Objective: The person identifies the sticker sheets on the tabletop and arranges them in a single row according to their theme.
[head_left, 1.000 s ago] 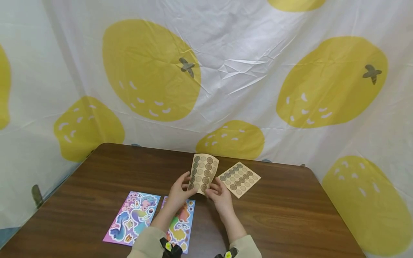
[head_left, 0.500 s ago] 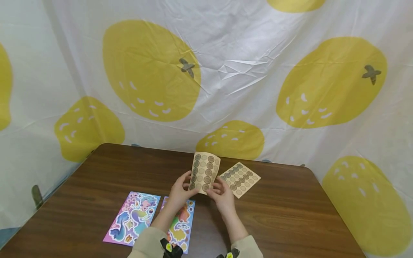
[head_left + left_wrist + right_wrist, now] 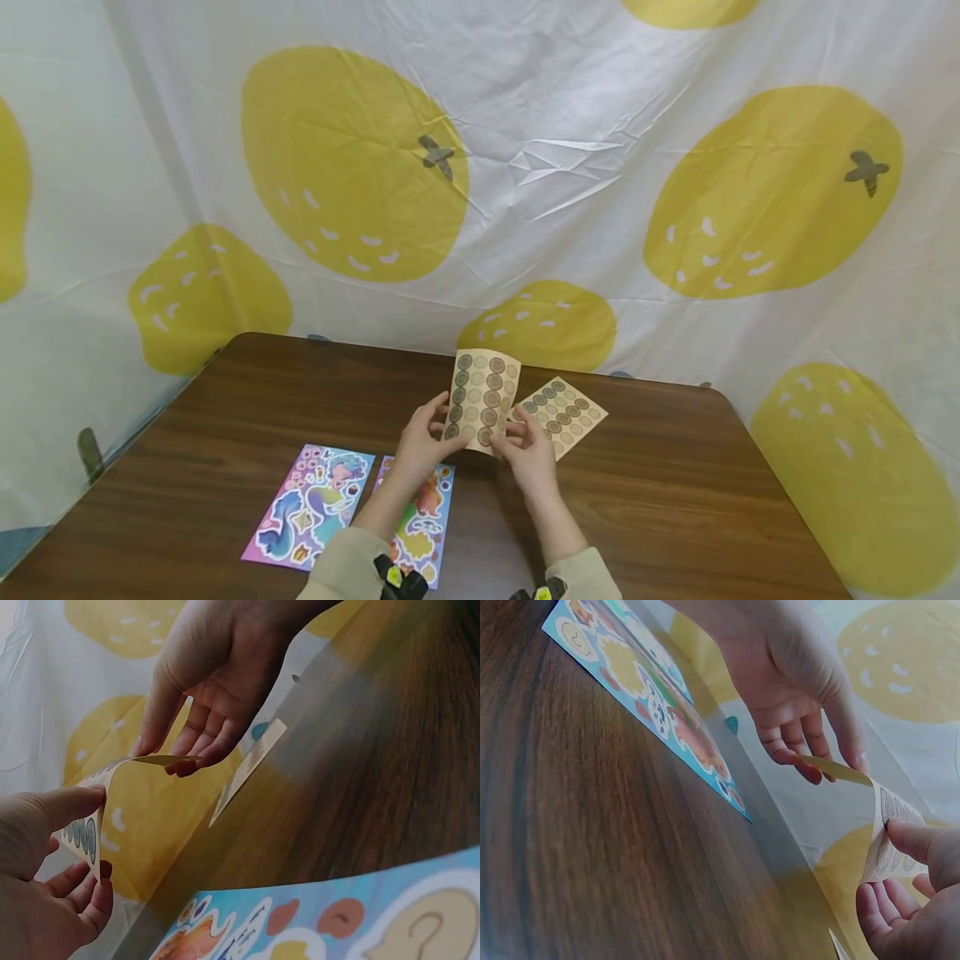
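Both hands hold up one tan sticker sheet (image 3: 478, 400), printed with columns of dark and pale round stickers. My left hand (image 3: 423, 442) pinches its lower left edge, thumb in front and fingers behind. At the lower right edge, my right hand (image 3: 528, 454) grips it the same way. In the left wrist view the sheet (image 3: 105, 776) bends sharply between the two hands. A second tan sticker sheet (image 3: 573, 408) lies on the table just behind the right hand, which covers its near left corner.
A mermaid sticker sheet (image 3: 307, 504) lies at the left of the brown wooden table (image 3: 675, 492). Beside it, another colourful sticker sheet (image 3: 423, 533) is partly covered by the left forearm. A white curtain with yellow fruit (image 3: 555, 200) hangs behind the table.
Both hands have shifted slightly right, carrying the held sticker sheet right and a little upward in the head view. The right hand now overlaps more of the second tan sheet.
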`<state>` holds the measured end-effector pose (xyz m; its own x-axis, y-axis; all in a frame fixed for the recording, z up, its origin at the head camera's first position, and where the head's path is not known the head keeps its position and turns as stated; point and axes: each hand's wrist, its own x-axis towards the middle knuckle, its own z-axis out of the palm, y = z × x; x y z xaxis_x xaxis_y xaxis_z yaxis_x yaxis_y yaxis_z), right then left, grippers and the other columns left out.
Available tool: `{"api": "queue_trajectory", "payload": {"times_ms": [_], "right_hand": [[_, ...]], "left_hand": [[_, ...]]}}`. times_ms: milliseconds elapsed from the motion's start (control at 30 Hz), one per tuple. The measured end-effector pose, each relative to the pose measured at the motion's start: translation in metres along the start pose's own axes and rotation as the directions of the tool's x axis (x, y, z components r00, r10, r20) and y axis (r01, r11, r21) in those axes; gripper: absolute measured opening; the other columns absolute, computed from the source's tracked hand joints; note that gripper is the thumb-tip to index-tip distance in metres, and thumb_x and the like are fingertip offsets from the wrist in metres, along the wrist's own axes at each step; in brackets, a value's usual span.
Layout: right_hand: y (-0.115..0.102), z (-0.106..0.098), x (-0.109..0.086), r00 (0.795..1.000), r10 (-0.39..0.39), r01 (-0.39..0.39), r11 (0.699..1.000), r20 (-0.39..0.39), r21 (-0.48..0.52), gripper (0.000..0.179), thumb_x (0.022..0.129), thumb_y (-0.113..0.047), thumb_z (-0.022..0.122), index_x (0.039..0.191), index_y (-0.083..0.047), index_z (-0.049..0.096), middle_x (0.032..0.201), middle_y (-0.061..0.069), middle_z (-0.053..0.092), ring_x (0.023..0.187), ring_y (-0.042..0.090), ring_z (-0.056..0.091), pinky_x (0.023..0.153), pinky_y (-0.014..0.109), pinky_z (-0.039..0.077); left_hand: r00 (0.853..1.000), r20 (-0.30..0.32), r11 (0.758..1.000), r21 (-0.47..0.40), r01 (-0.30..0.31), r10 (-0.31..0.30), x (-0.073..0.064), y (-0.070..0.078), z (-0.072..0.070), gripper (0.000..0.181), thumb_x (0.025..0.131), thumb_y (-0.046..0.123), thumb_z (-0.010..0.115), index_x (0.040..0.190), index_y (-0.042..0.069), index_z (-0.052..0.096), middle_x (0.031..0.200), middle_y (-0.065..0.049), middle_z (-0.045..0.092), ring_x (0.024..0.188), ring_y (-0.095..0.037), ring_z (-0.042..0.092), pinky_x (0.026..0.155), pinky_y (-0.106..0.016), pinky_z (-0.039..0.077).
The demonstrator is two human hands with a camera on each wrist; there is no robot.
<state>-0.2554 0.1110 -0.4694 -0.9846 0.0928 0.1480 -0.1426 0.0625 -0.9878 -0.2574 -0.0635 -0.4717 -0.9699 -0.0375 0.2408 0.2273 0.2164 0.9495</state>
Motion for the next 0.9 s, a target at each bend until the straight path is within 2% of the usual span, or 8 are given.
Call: {"api": "queue_trajectory", "payload": {"times_ms": [333, 567, 900], "right_hand": [[-0.010, -0.012, -0.006, 1.000, -0.020, 0.020, 0.999, -0.001, -0.042, 0.069, 0.080, 0.002, 0.074, 0.141, 0.003, 0.042, 0.105, 0.021, 0.061, 0.079, 0.016, 0.061, 0.062, 0.024, 0.050], [-0.033, -0.018, -0.018, 1.000, -0.013, 0.013, 0.999, -0.003, -0.034, 0.064, 0.080, 0.006, 0.072, 0.137, 0.006, 0.045, 0.101, 0.026, 0.059, 0.075, 0.017, 0.059, 0.060, 0.023, 0.051], [-0.012, -0.031, -0.014, 0.998, -0.061, 0.058, 0.995, -0.032, -0.077, 0.064, 0.078, 0.000, 0.077, 0.137, -0.001, 0.050, 0.098, 0.021, 0.061, 0.073, 0.016, 0.060, 0.060, 0.027, 0.053]], "left_hand": [[1.000, 0.013, 1.000, -0.016, -0.013, 0.013, -0.002, 0.009, 0.002, 0.078, 0.073, 0.007, 0.082, 0.141, 0.002, 0.044, 0.116, -0.011, 0.054, 0.085, -0.020, 0.058, 0.064, -0.027, 0.052], [1.000, 0.021, 0.999, -0.043, -0.019, 0.020, -0.004, 0.014, 0.004, 0.078, 0.073, 0.004, 0.081, 0.141, 0.001, 0.044, 0.113, -0.012, 0.054, 0.081, -0.018, 0.058, 0.063, -0.025, 0.054], [0.998, 0.045, 0.999, -0.040, -0.036, 0.038, -0.006, 0.019, 0.007, 0.076, 0.073, 0.004, 0.082, 0.140, 0.000, 0.046, 0.105, -0.010, 0.052, 0.077, -0.017, 0.055, 0.058, -0.024, 0.053]]}}
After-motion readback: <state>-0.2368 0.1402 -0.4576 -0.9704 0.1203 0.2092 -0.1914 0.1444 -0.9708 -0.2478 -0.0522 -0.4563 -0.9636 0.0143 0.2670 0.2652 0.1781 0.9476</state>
